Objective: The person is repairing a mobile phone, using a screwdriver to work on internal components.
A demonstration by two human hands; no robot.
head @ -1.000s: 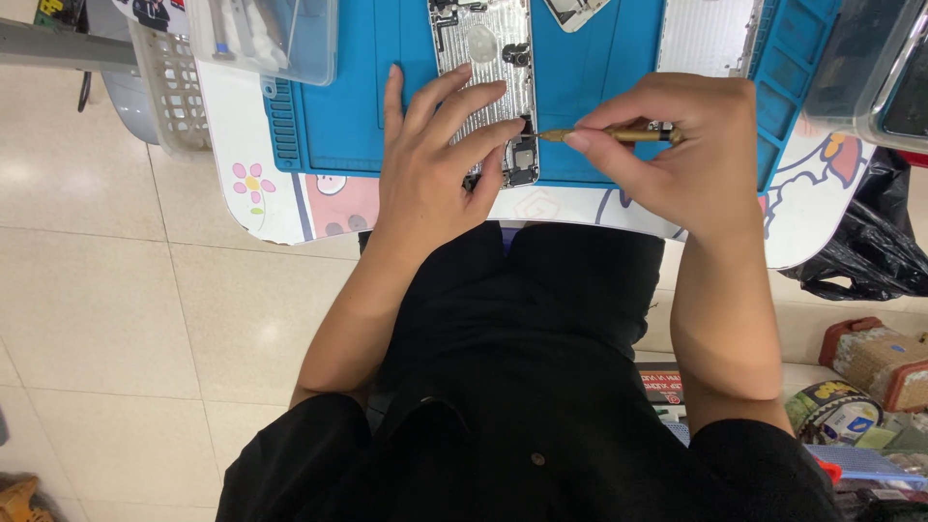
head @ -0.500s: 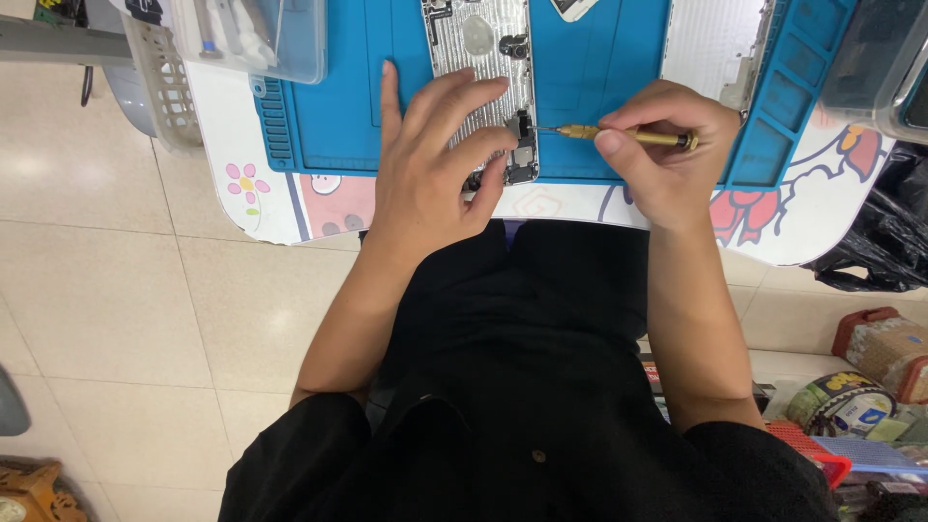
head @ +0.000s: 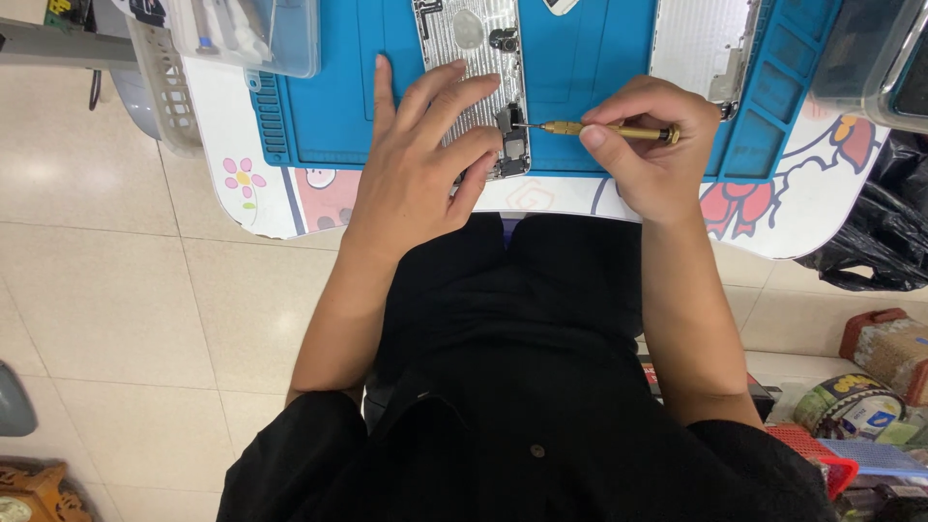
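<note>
Blue mat [head: 329,106] on white table [head: 251,193] | our left hand [head: 420,164] lies flat, fingers spread, on phone [head: 474,58] | our right hand [head: 648,155] pinches screwdriver [head: 599,130], tip at phone's lower edge

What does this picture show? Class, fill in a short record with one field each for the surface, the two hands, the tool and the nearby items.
surface: blue mat on a white table
left hand: flat on the opened phone, holding it down
right hand: grips a screwdriver
screwdriver: brass-coloured, lying level, tip at the phone's lower end
nearby: silver panel on the mat, clear box at the mat's far left corner
</note>
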